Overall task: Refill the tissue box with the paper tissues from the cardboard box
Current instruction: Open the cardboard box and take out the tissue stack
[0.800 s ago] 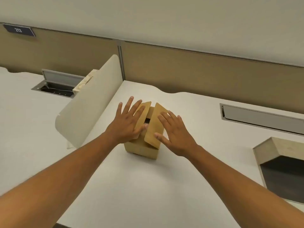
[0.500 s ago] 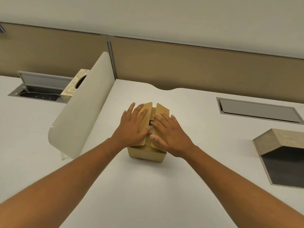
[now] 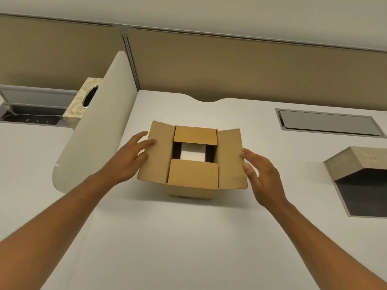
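Since the earlier frame, both side flaps of the cardboard box (image 3: 192,162) have swung outward, exposing white paper tissues (image 3: 192,154) through the central gap. Left to right: the tissue box (image 3: 83,101), partly hidden behind a curved divider (image 3: 94,130); the left hand (image 3: 127,162), fingers spread against the left flap; the box on the tabletop (image 3: 167,237); the right hand (image 3: 261,176), fingers spread, touching the right flap; a wooden lid (image 3: 356,162), cut off at the frame edge.
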The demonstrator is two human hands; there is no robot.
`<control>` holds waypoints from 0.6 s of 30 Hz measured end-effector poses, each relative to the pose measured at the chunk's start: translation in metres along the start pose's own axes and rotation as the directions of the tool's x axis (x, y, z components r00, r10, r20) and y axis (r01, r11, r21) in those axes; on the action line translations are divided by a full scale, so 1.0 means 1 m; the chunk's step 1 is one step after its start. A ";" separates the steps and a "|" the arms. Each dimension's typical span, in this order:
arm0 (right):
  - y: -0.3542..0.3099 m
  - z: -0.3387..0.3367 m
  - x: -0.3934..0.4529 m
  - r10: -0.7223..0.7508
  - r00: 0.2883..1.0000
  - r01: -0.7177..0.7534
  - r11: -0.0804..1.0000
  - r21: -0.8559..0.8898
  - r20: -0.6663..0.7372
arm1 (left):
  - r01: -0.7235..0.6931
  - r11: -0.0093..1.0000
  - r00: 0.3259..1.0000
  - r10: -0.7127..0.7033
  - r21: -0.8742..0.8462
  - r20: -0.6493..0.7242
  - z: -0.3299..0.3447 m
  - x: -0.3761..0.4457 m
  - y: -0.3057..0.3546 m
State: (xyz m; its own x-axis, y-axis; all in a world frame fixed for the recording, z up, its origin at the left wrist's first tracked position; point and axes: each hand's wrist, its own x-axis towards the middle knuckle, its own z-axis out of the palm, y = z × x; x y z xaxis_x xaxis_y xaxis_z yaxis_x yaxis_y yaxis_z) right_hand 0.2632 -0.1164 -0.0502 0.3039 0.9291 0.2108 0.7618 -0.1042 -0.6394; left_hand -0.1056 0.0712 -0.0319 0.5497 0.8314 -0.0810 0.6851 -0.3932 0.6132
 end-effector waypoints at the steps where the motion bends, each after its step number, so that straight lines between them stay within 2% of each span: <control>1: 0.003 0.003 -0.002 0.047 0.999 -0.047 0.999 -0.004 0.018 | 0.019 1.000 1.000 -0.019 -0.019 0.024 0.002 0.001 -0.007; 4: 0.013 0.014 -0.004 0.131 0.982 -0.125 0.991 -0.051 0.139 | 0.032 0.999 0.997 -0.032 -0.010 0.076 0.013 0.001 -0.018; 7: 0.013 0.019 -0.001 0.153 0.952 -0.154 0.988 -0.020 0.263 | 0.022 0.991 0.990 -0.041 0.133 0.138 0.027 -0.002 -0.021; 10: 0.010 0.019 0.003 0.164 0.908 -0.170 0.985 -0.020 0.386 | -0.032 0.965 0.994 0.005 0.261 0.107 0.027 -0.001 -0.016; 12: 0.006 0.015 0.009 0.166 0.919 -0.140 0.985 -0.098 0.357 | -0.088 0.915 0.995 0.059 0.394 0.084 0.020 0.005 -0.007; 14: -0.006 0.008 0.026 0.117 0.971 -0.058 0.961 -0.269 0.209 | -0.089 0.824 0.993 0.033 0.560 0.109 0.013 0.012 0.006; 16: -0.025 0.002 0.053 0.053 0.992 0.009 0.868 -0.497 0.111 | -0.090 0.735 0.991 -0.003 0.672 0.135 0.007 0.019 0.025; 18: -0.048 0.001 0.081 0.033 0.992 0.055 0.763 -0.643 0.124 | -0.165 0.669 0.985 0.072 0.725 0.158 0.006 0.022 0.045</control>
State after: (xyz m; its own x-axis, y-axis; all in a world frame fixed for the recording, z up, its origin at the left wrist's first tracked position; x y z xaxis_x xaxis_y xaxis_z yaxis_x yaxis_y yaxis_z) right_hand 0.2511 -0.0364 -0.0033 0.2554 0.9620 0.0965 0.9665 -0.2565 -0.0006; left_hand -0.0598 0.0692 -0.0104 0.6658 0.7288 -0.1597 0.7142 -0.6845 -0.1460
